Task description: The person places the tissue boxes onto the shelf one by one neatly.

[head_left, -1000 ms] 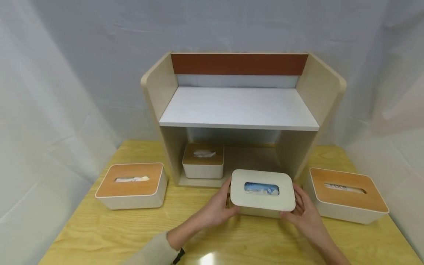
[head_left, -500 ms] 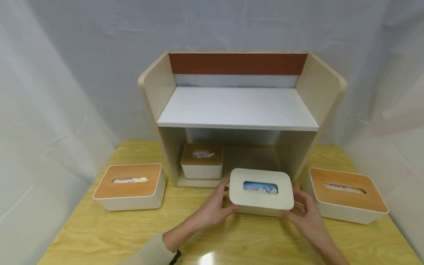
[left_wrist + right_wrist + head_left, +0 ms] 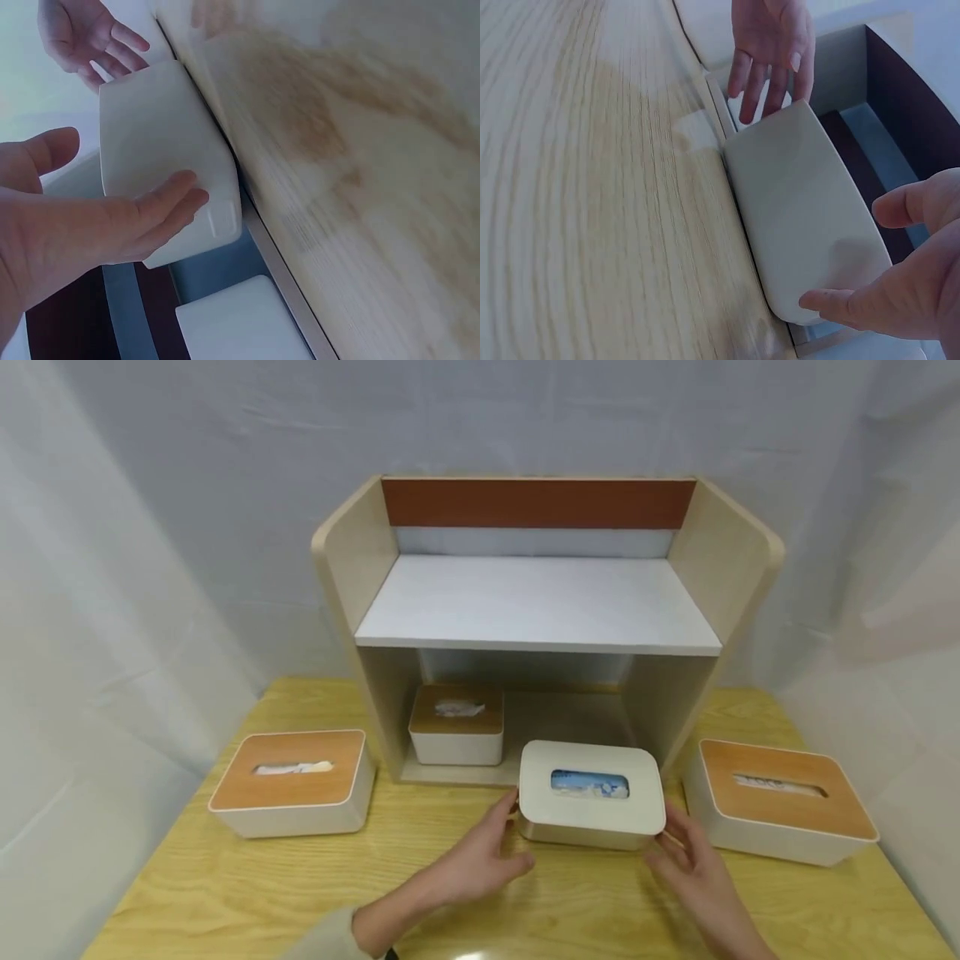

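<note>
A cream tissue box [image 3: 592, 822] sits on the table in front of the shelf unit, a blue printed pack showing through its oval slot. My left hand [image 3: 476, 860] is at the box's left side, thumb lifted away and fingers straight. In the left wrist view, fingertips [image 3: 184, 180] of that hand lie against the box's end wall. At the opposite end is my right hand [image 3: 697, 881], its fingers loosely extended beside the right corner. The right wrist view shows its thumb apart from the box and a fingertip [image 3: 814, 300] right at the end wall.
A two-level shelf unit [image 3: 540, 597] stands behind, with a smaller wood-lidded tissue box [image 3: 459, 747] at the left of its lower level. Wood-lidded tissue boxes flank it on the table [image 3: 315, 893]: one left [image 3: 292, 818], one right [image 3: 795, 839]. Pale sheeting [image 3: 225, 527] surrounds the table.
Both thumbs have come off the cream tissue box's front, and the hands have loosened and drawn slightly back toward the person. The box stays in nearly the same place.
</note>
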Tool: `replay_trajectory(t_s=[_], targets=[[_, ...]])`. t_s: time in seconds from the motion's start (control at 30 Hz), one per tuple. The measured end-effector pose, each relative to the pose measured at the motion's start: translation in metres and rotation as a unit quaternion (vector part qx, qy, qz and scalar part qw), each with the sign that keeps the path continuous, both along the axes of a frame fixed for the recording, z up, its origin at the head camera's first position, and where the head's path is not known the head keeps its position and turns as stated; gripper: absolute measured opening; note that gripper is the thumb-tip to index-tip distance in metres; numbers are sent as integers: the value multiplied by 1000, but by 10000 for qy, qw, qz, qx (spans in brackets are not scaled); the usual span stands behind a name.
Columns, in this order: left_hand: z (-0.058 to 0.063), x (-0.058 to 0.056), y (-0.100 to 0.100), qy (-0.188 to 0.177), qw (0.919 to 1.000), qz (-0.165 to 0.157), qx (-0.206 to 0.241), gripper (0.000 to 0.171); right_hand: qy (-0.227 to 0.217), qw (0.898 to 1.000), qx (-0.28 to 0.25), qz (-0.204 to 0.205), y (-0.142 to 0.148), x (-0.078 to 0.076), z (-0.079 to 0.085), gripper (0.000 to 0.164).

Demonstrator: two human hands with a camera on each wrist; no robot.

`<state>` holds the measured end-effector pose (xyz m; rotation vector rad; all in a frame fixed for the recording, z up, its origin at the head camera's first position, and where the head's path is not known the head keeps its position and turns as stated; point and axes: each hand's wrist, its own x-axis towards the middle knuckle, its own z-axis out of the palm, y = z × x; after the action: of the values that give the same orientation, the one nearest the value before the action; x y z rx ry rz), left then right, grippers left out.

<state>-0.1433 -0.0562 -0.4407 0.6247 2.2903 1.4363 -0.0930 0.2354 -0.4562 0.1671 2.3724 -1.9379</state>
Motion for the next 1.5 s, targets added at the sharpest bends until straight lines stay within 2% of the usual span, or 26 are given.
replay_trajectory(t_s=[0.23,0.37,0.67,0.97,1.17,1.27,1.5], targets=[[-1,3,4,142,9999,-63,17,94,-38,9999,-56,154,-3,0,5,75],[0,1,6,142,9999,-32,66,96,163,9995,-75,266,-3,-3,6,77],[-2,-10,9,6,9988,-15,488,96,556,9964,-550,328,2,-19,11,73],[-1,-21,10,205,9993,-27,296,96,669,9950,-595,432,5,-30,11,71],[1,-30,8,287,9989,-132,357,96,633,9941,-663,578,5,-38,12,72],[2,-34,9,225,9989,-105,395,96,615,9938,-732,568,5,-41,13,73],[6,-39,10,-207,9991,-51,364,97,453,9934,-858,610,6,-49,13,77]])
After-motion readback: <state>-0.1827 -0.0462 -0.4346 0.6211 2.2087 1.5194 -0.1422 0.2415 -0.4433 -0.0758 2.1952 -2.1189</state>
